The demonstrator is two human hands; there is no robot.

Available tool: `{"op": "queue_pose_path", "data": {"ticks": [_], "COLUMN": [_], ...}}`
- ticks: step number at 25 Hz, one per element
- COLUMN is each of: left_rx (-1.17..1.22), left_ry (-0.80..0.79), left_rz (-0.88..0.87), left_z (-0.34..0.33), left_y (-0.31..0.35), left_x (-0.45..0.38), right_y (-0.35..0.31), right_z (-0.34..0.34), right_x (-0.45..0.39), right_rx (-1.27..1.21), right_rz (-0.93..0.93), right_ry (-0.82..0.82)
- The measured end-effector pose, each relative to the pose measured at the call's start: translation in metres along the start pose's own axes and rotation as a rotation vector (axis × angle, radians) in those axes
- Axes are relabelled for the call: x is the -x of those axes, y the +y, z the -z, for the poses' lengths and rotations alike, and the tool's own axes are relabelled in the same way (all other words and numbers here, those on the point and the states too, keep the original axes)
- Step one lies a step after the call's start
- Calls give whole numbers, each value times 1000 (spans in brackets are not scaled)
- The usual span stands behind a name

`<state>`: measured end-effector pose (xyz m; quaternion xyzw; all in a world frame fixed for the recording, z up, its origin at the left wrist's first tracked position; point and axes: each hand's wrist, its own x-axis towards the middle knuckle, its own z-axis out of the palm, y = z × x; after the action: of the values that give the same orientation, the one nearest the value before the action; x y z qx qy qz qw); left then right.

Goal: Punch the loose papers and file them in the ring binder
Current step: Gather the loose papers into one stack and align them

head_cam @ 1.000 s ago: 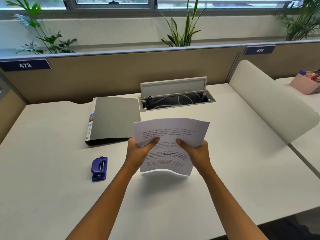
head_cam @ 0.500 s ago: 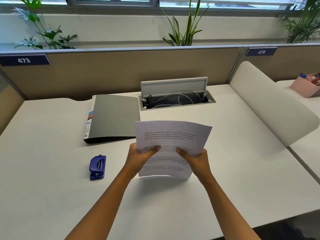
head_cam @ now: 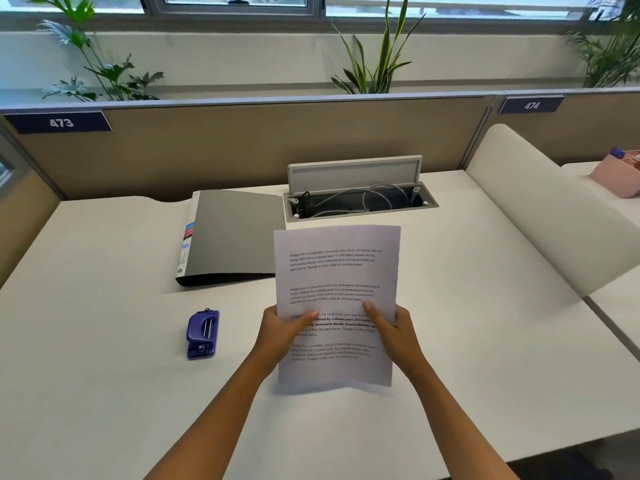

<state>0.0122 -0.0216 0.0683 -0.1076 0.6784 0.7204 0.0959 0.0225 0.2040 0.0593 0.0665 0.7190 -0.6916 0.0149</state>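
Observation:
I hold a stack of printed white papers (head_cam: 336, 271) upright in the middle of the desk, its bottom edge resting on the desk top. My left hand (head_cam: 282, 334) grips the left edge, thumb across the text. My right hand (head_cam: 393, 332) grips the right edge the same way. A closed grey ring binder (head_cam: 232, 233) lies flat behind and to the left of the papers. A small blue hole punch (head_cam: 202, 334) sits on the desk left of my left hand, apart from it.
An open cable tray (head_cam: 358, 202) with its lid raised is set into the desk behind the papers. A curved white divider (head_cam: 547, 209) bounds the desk on the right, a tan partition (head_cam: 242, 150) at the back. A pink box (head_cam: 618, 174) stands on the neighbouring desk.
The papers have straightened from a bent, tilted sheet to standing upright and squared. Both hands now hold lower on their sides.

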Motion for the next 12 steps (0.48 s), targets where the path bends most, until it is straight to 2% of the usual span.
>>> {"op": "queue_pose_path", "data": {"ticks": [3,6,10,12], "left_rx": [8,-7,-178,-352], "left_ry": [6,27,68,179], "left_rz": [115,157,126,46], "left_z": [10,23,46,61], "left_y": [-6,-19,-27,-24], "left_x": [-3,-5,-11,-17], "right_y": [7,23,42,49], "right_z": [-4,-14,-29,-37], "right_x": [-5,-8,-13,-15], "right_rx": [91,184,259,262], "right_rz": [-28,-56,-81,-110], "right_ry": [-52,-71,-58,-42]}}
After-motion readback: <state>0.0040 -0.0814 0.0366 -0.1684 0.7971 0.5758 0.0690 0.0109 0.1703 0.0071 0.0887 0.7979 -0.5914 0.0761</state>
